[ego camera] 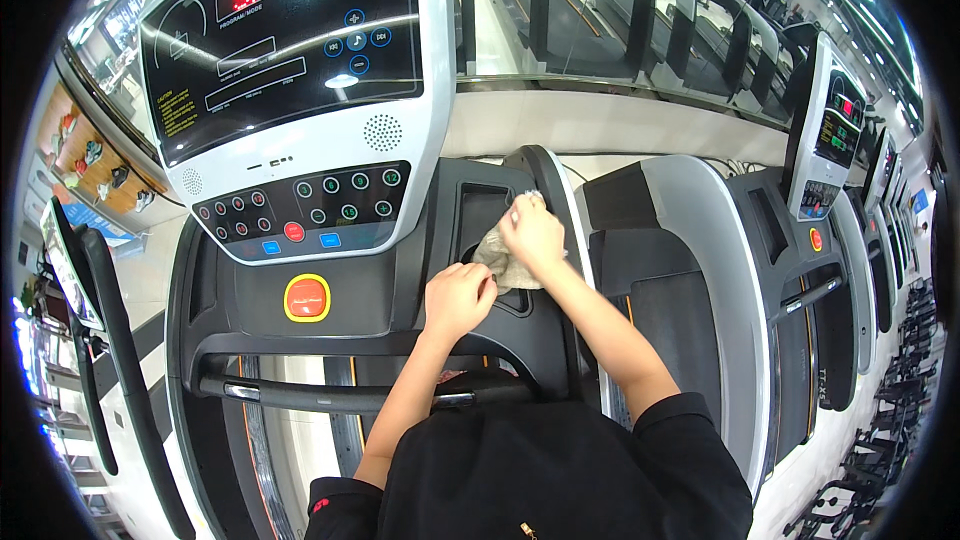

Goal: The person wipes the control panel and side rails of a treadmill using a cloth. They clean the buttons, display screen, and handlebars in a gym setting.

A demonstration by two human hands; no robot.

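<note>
A crumpled beige cloth lies over the recessed tray at the right side of a treadmill console. My right hand grips it from above, and a bit of pale fabric pokes out past the knuckles. My left hand is curled at the cloth's left edge, apparently pinching it; its fingertips are partly hidden. Left of both hands are the red stop button with its yellow ring and the button panel. Above that stands the black display, lit with red characters.
A padded handlebar crosses in front of my body. Another treadmill stands close on the right, with more beyond it. Behind the console runs a low wall under a mirror. A screen on a black frame is at the left.
</note>
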